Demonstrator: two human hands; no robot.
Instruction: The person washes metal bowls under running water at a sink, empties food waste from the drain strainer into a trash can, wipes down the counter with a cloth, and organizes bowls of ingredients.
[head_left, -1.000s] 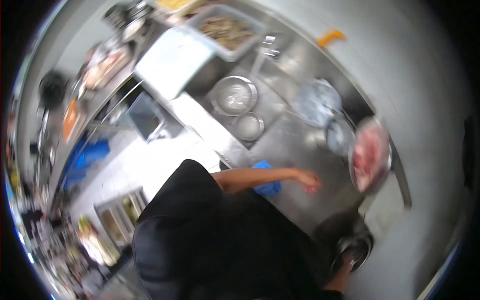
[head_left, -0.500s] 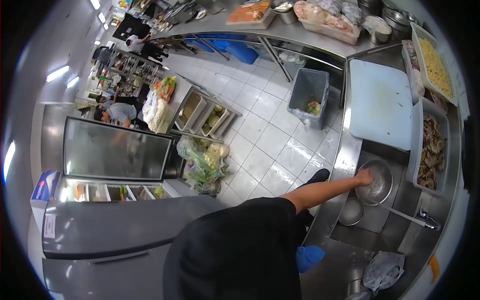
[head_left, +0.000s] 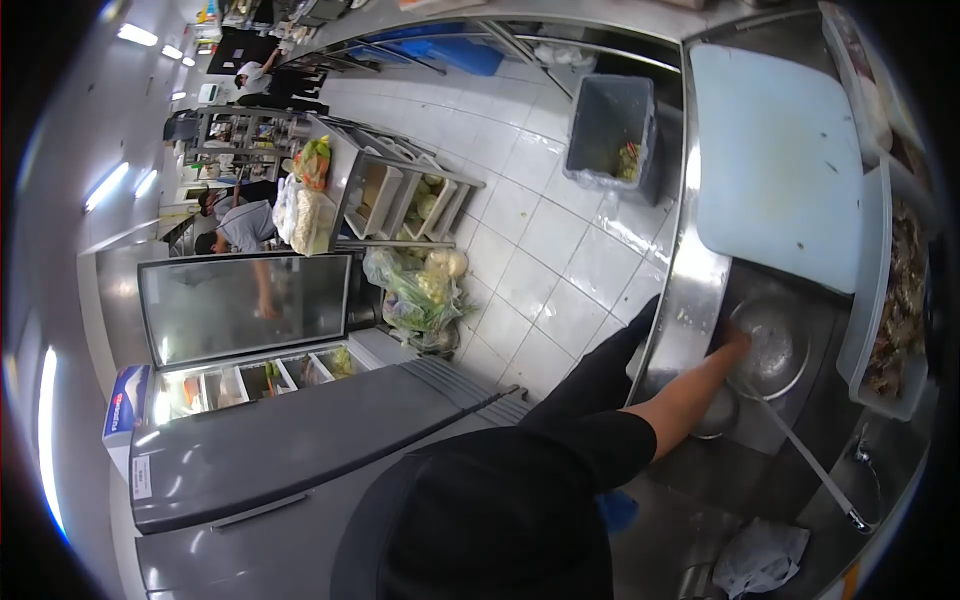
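My left hand [head_left: 735, 341] is closed at the near rim of a round metal bowl [head_left: 778, 350] in the steel sink; its fingers are partly hidden. The long spout of a tap [head_left: 805, 455] reaches toward this bowl. A smaller metal bowl [head_left: 716, 415] sits beside it, partly covered by my forearm. A pale blue cutting board [head_left: 780, 165] lies just beyond the sink, next to a plastic tub [head_left: 860, 345] of brown crab-like pieces. My right hand is out of sight behind the dark clothing and cap.
A grey bin [head_left: 607, 130] with food scraps stands on the tiled floor. Behind are a fridge [head_left: 300, 450] with its glass door [head_left: 245, 305] swung out, bagged vegetables [head_left: 415, 295] and a cart of tubs [head_left: 375, 200]. Other people work farther back. A plastic bag [head_left: 765, 555] lies on the counter.
My left hand has moved from over the inside of the bowl to its near rim. My head and the view have shifted closer to the sink.
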